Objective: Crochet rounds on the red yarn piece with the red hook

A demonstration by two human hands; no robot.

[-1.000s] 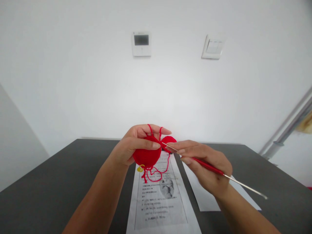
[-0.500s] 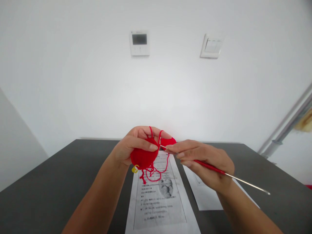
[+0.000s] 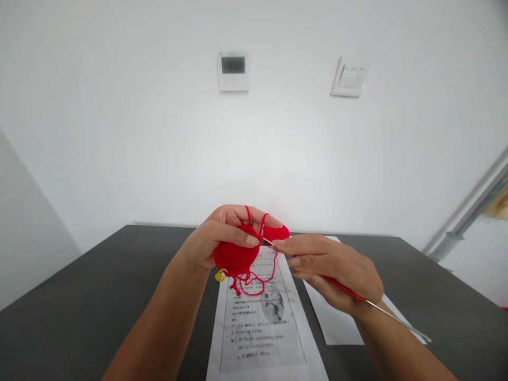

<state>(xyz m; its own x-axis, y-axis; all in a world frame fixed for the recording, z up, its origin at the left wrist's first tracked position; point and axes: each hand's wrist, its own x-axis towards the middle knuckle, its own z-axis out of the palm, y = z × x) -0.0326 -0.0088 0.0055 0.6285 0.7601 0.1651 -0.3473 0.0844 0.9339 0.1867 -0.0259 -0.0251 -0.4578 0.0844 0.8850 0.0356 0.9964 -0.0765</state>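
printed sheet (image 3: 262, 338) text too small — bottom cropped

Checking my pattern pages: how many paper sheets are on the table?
2. A printed sheet lies below the hands; a plain sheet lies right of it, partly hidden under the right hand.

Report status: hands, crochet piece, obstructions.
Left hand pinching red crochet piece, yarn looped over fingers. Right hand gripping crochet hook, tip at the work. Printed sheet lies underneath, nothing blocking.
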